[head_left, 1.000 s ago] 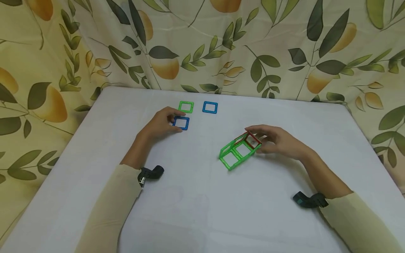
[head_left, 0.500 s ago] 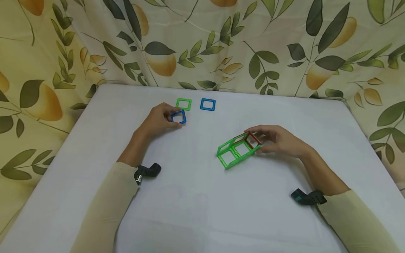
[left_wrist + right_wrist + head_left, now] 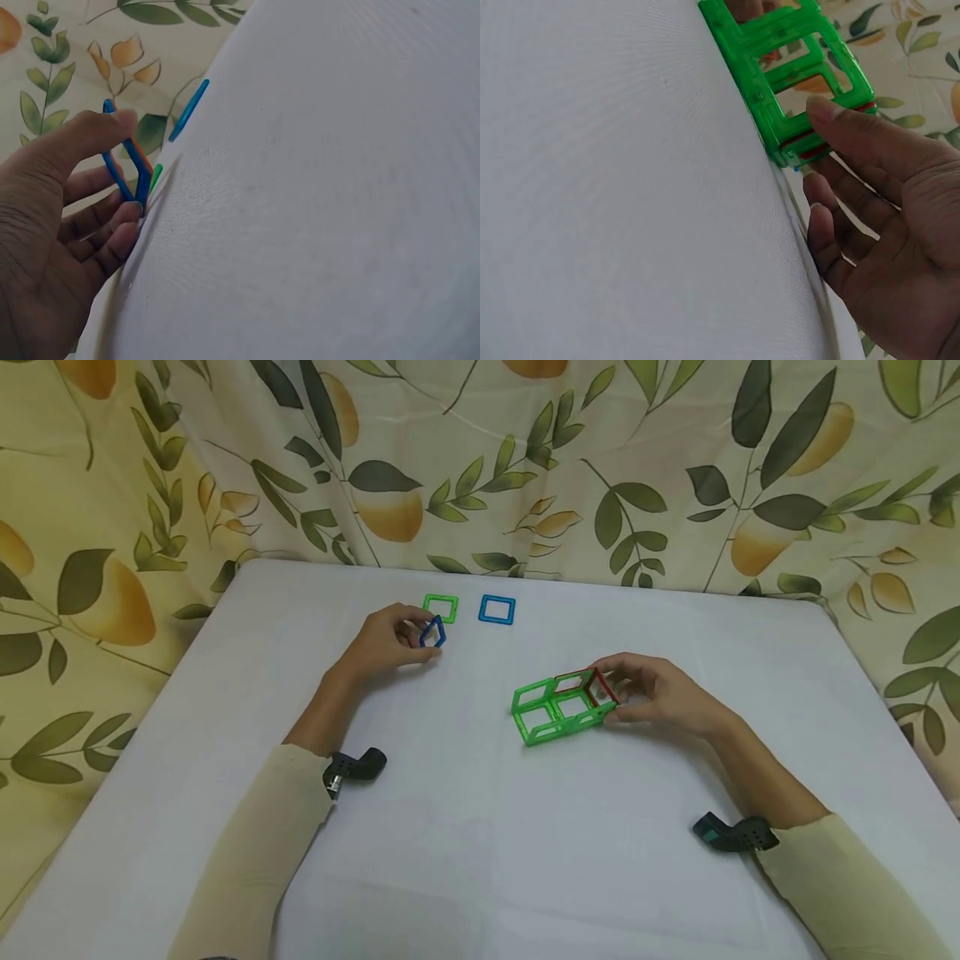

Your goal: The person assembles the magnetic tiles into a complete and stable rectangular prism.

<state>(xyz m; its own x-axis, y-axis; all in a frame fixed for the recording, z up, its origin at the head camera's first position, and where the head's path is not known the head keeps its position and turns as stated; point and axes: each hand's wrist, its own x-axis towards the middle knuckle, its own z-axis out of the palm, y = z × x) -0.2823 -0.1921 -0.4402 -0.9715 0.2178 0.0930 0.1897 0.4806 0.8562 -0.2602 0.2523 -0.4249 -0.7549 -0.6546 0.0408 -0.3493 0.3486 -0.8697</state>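
Note:
In the head view my left hand [image 3: 378,647] pinches a blue square magnetic tile [image 3: 441,627] between thumb and fingers. The left wrist view shows this tile [image 3: 143,187] tilted, with an orange-red line along one edge. My right hand [image 3: 663,695] grips the red end of a frame built of magnetic tiles [image 3: 555,698], mostly green, with two compartments side by side. Close up in the right wrist view, the thumb presses the green wall [image 3: 763,112] near the red strips. Whether the build touches the table along its whole base, I cannot tell.
A flat green tile [image 3: 454,610] lies just behind the left hand, and a flat blue tile [image 3: 498,598] lies to its right. Both rest on the white tabletop [image 3: 465,827]. A leaf-and-fruit patterned cloth [image 3: 480,539] hangs beyond the back edge.
The left hand has lifted the blue tile and turned it from nearly flat to edge-on, shifting slightly away from me. The green build has swung a little in the right hand, its left end moving back.

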